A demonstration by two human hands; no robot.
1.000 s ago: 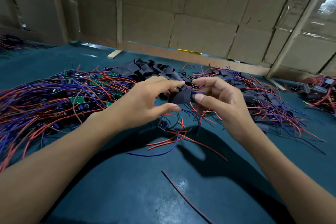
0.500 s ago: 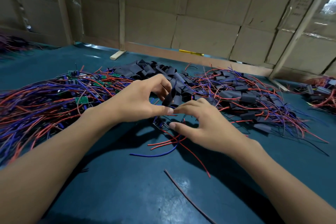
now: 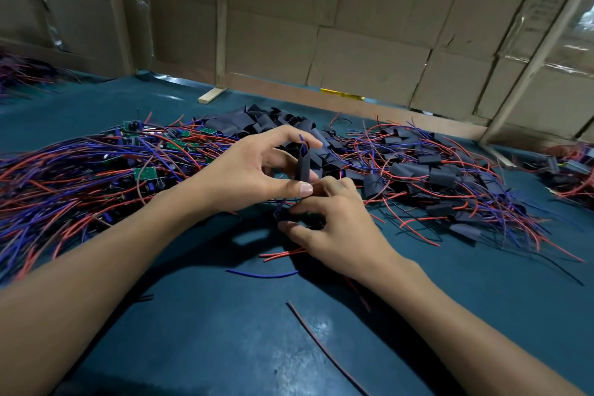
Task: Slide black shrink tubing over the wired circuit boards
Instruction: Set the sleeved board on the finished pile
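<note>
At frame centre, your left hand [image 3: 254, 170] now pinches the tube [image 3: 302, 165] upright while your right hand [image 3: 334, 222] has dropped to grip a board [image 3: 283, 214] below: threading restarts.

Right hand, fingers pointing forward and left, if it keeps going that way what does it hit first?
Most likely the left hand: the right hand has its fingertips just under the left thumb and the black tubing piece. Depth is uncertain.

On my table [image 3: 199, 347], bare wired boards [image 3: 96, 180] sprawl at frame left, loose tubing pieces [image 3: 257, 120] heap at upper centre, and sleeved boards [image 3: 434, 173] spread right (another heap [image 3: 569, 170] sits at far right). My hands meet at centre.
</note>
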